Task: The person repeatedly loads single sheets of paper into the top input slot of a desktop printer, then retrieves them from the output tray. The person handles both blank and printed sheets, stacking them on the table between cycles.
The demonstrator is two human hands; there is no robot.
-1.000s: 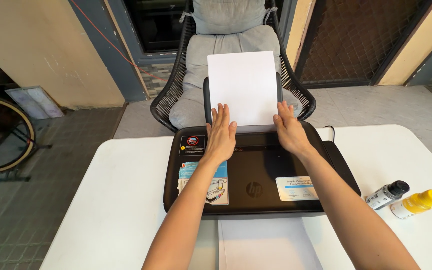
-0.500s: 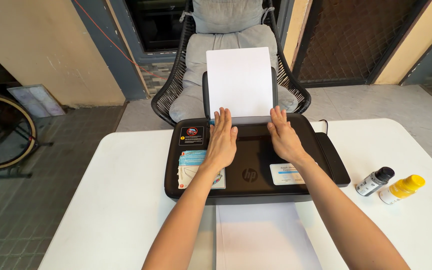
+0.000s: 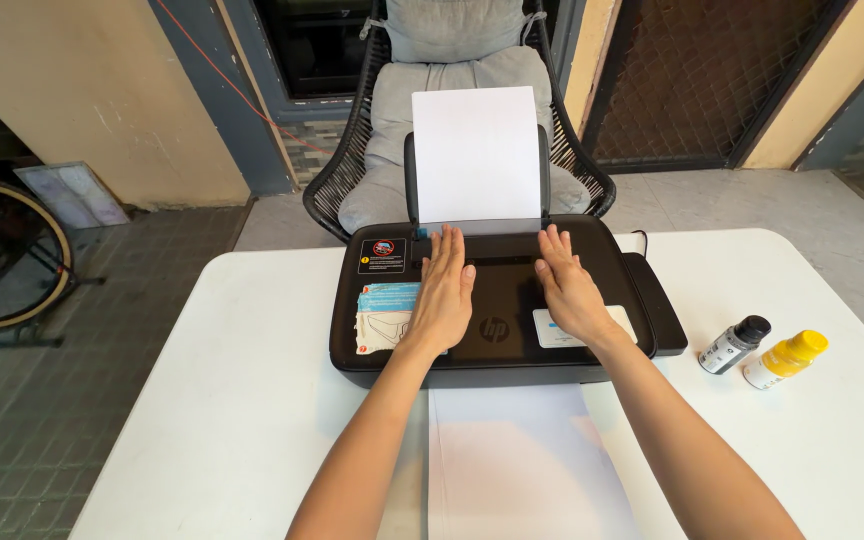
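Where a white table fills the near half of the view, a black printer at its far middle, lid shut. Left hand flat on the lid, palm down, fingers straight and close together, clamped on nothing; right hand flat beside it, fingers a little spread, likewise gripping nothing, the two hands apart with bare lid between. Upright in the printer's rear tray, a stack of white paper, just beyond the fingertips. On the lid's left, a pale blue and white sticker, partly under the left wrist. On the table near the printer's front edge, a white sheet, between the forearms. To the right, well apart from the printer, a grey bottle with a black cap and a yellow bottle, lying just beside each other. Beyond the table, a black wicker chair with grey cushions, pale tiled floor, yellow walls, dark door frames. Far left, part of a bicycle wheel over darker tiles.
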